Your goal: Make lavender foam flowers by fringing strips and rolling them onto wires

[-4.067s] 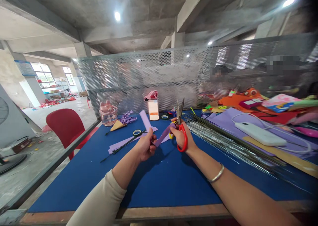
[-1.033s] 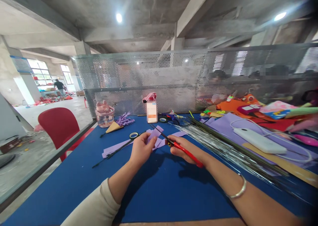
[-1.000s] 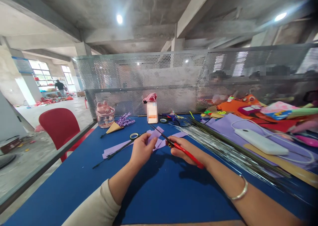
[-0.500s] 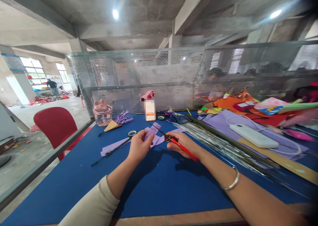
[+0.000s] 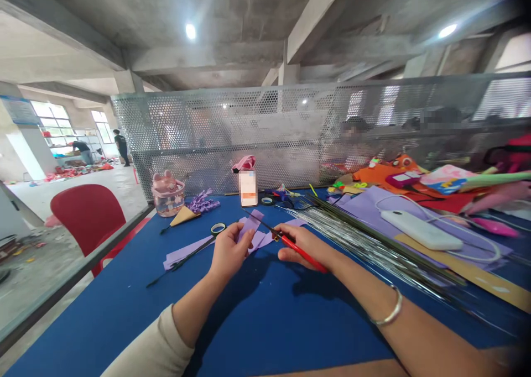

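Observation:
Between the thumb and fingers of my left hand (image 5: 230, 249) is a purple paper strip (image 5: 251, 222), its free end pointing up. My right hand (image 5: 301, 245) grips red-handled scissors (image 5: 305, 254), whose dark blades reach left to the strip. More purple strips lie on the table under and beside my hands. Left of my left hand, a dark wrapped stem (image 5: 186, 256) rests across a long purple strip (image 5: 172, 258), near a roll of dark tape (image 5: 218, 229).
A phone (image 5: 249, 189) stands at the back of the blue table (image 5: 265, 333). A pink bottle (image 5: 168, 194) and a tan cone (image 5: 183, 216) sit at left. Wire stems (image 5: 373, 244), purple sheets and a white power bank (image 5: 421, 229) lie at right. A mesh screen (image 5: 215, 122) rises behind.
The view has shifted slightly. My hands keep their grips on the strip and scissors. A standing person in dark clothes now shows more fully in the far left background.

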Demonstrator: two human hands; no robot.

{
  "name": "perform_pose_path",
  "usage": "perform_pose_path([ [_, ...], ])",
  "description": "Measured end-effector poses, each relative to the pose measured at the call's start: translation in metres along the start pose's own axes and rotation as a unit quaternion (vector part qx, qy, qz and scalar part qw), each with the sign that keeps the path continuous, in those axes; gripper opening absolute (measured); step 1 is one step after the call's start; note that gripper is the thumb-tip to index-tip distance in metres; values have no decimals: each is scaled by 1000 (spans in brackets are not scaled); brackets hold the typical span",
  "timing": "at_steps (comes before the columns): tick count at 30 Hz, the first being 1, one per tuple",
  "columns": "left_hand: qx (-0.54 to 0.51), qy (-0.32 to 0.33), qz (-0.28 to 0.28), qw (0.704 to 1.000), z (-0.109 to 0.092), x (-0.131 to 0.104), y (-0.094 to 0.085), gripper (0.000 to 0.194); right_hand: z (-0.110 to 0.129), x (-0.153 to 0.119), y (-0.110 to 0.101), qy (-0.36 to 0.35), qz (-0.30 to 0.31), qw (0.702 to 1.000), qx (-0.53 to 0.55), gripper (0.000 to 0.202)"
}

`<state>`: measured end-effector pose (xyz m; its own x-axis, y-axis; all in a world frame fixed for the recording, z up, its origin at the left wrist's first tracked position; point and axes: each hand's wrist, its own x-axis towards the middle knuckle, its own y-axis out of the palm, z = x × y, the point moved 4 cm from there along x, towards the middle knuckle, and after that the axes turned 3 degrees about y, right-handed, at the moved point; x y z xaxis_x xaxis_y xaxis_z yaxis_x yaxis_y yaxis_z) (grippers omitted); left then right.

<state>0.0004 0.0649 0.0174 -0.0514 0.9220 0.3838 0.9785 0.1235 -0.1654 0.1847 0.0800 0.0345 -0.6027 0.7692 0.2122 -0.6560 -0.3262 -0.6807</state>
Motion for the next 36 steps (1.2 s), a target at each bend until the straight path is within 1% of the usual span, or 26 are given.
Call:
perform_pose_path([
  [3,-6,-1,-7,1000,1,0,0,31,2,-4,-6,-18,40,999,-18,73],
  [6,-14,-2,-27,1000,3,3,-2,31,1,-6,-11,-14,71,997,-30,76],
  [8,-24,-8,-48,999,6,5,-5,32,0,-6,-13,-8,77,996,-36,77],
  [11,-50,-18,-62,997,6,6,-6,33,-3,-4,-11,-5,62,997,-46,77],
  [16,-77,-40,-45,995,4,4,-1,30,-3,0,-3,-26,29,998,-58,72],
  [22,-126,-47,-20,991,9,6,4,32,-8,1,-2,-21,47,994,-93,74],
  [24,-117,-39,-12,992,10,7,3,32,-8,1,-3,-19,40,994,-101,74],
  [28,-65,-14,2,998,11,8,2,33,-6,0,-4,-20,27,993,-113,71],
  [30,-47,-11,8,999,12,8,2,35,-4,0,-4,-21,24,992,-120,68],
  [36,-33,-4,24,999,8,3,5,34,1,0,-3,-27,5,992,-121,63],
])
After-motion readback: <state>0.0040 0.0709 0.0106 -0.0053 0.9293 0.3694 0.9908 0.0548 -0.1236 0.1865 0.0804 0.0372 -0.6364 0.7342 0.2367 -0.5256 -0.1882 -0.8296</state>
